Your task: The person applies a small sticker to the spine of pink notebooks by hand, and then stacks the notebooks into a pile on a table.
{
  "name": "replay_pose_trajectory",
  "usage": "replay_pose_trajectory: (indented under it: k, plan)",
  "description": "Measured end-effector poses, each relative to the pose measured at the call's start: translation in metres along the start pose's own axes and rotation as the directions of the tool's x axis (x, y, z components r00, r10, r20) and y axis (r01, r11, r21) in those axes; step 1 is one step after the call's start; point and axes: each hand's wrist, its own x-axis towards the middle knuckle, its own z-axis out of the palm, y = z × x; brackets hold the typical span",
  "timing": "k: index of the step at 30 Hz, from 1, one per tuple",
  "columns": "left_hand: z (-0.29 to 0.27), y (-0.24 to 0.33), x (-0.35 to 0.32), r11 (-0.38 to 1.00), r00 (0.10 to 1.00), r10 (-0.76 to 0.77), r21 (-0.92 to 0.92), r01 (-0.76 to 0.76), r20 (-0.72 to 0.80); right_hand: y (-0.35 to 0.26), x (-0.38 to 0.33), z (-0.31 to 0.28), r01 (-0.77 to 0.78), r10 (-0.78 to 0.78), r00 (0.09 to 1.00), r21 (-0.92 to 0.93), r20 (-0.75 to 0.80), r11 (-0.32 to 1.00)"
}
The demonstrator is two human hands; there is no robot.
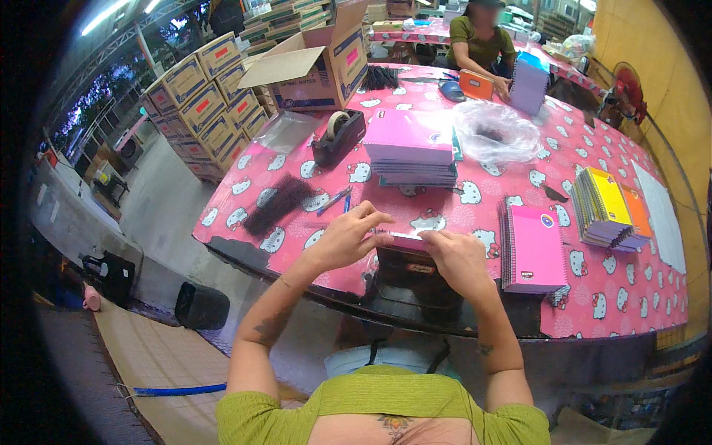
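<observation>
My left hand (348,237) and my right hand (456,256) both pinch the top edge of a notebook in a clear plastic sleeve (404,237), held upright at the near edge of the pink cartoon-cat table (445,200). The notebook's dark lower part (408,271) hangs below my fingers. A stack of pink spiral notebooks (532,248) lies just right of my right hand.
A taller pile of pink notebooks (411,148) sits mid-table beside a black tape dispenser (337,137), a crumpled clear bag (495,132) and black spiral bindings (278,204). Yellow and orange notebooks (608,208) lie right. An open carton (319,63) stands far left; another person (482,41) works opposite.
</observation>
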Motion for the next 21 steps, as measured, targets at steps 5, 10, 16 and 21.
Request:
replay_pose_trajectory:
  k: [5,10,16,21]
  plan:
    - [0.045,0.024,-0.005,0.890,0.977,0.041,0.453,0.060,-0.211,0.003,-0.001,0.001,-0.012,0.012,1.000,0.007,-0.003,1.000]
    - [0.137,0.013,-0.058,0.856,0.926,0.012,0.483,0.185,-0.376,-0.003,0.002,-0.001,-0.024,0.023,0.999,0.019,0.044,1.000]
    - [0.103,0.015,-0.030,0.827,0.967,0.052,0.553,0.099,-0.251,0.004,0.002,0.000,0.005,-0.005,1.000,0.018,0.004,1.000]
    - [0.087,0.017,-0.003,0.853,0.947,0.040,0.504,0.134,-0.319,0.009,0.001,-0.001,0.005,-0.006,1.000,0.033,0.018,0.999]
